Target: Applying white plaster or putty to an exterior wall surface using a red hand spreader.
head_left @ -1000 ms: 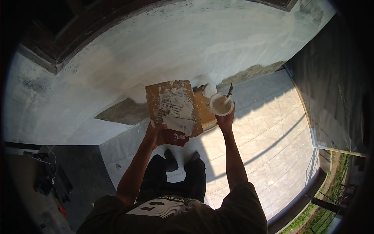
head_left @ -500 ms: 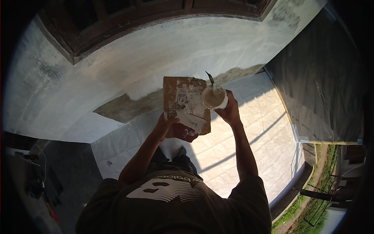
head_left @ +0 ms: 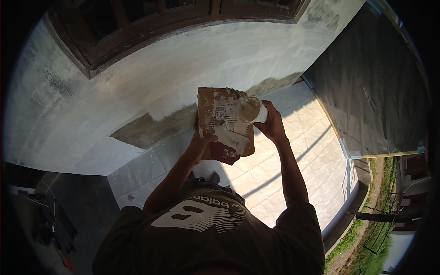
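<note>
My left hand point(head_left: 201, 145) grips a brown board point(head_left: 205, 103) smeared with whitish paste, thumb on top. A flat spreader point(head_left: 233, 140) coated with pale paste lies across the board's near part, by that thumb. Beside it is a dark red piece point(head_left: 224, 153); I cannot tell whether it belongs to the spreader. My right hand point(head_left: 273, 123) is wrapped round a white cup point(head_left: 262, 113), tilted left over the board's right edge. Beige-grey paste point(head_left: 249, 109) fills its mouth. A dark thin handle point(head_left: 235, 92) shows at the cup's far side, above the board.
Ahead stands a plastered wall point(head_left: 169, 73) with a bare grey-brown patch point(head_left: 153, 126) low down and a wooden window frame point(head_left: 178, 20) above. Pale floor tiles point(head_left: 293, 160) lie below, partly sunlit. Dark sheeting point(head_left: 366, 91) hangs at right; a dark mat point(head_left: 87, 206) is at left.
The cup has tipped leftward over the board, and the handle in it has swung left and lower. Board and left hand have shifted slightly right in the picture.
</note>
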`<state>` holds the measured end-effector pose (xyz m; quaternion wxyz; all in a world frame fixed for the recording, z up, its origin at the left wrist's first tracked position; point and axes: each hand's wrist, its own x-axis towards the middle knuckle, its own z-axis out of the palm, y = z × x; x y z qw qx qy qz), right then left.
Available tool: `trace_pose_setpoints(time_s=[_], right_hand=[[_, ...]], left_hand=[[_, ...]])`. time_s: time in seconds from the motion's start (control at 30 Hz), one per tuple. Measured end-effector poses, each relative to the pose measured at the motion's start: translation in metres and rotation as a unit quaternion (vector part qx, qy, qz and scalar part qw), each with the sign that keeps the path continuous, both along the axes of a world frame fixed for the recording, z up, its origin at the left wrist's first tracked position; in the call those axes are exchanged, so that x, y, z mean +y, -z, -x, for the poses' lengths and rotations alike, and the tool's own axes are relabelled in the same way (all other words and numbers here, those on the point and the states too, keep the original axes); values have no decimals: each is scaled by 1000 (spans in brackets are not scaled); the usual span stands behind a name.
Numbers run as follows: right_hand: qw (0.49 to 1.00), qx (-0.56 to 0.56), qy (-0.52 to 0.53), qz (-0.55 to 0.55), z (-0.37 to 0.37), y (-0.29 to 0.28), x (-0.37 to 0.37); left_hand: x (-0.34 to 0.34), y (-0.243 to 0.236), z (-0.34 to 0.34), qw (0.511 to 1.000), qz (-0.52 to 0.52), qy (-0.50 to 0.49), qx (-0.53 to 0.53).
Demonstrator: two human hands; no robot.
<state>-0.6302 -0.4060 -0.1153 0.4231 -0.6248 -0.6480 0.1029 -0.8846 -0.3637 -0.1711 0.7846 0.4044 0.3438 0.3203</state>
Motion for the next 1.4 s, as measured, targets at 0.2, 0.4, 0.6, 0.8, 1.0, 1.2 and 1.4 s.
trace_pose_setpoints(time_s=[0.2, 0.4, 0.6, 0.8, 1.0, 1.2, 1.4], right_hand=[[999, -46, 19, 0, 27, -18, 1], [994, -102, 32, -11, 36, -26, 8], [995, -104, 9, 4, 50, -37, 16], [993, -117, 11, -12, 57, -36, 23], [991, -132, 15, -21, 61, -32, 30], [990, -137, 28, -24, 63, -31, 32], [989, -137, 39, -23, 65, -29, 34]], left_hand=[[12, 12, 18, 1000, -13, 13, -20], [19, -7, 25, 998, 31, 35, -40], [26, -6, 33, 999, 27, 27, -15], [37, -2, 38, 998, -1, 63, -25], [45, 0, 40, 996, 10, 76, -44], [47, -2, 43, 996, 27, 75, -38], [50, 0, 46, 994, 44, 85, -50]])
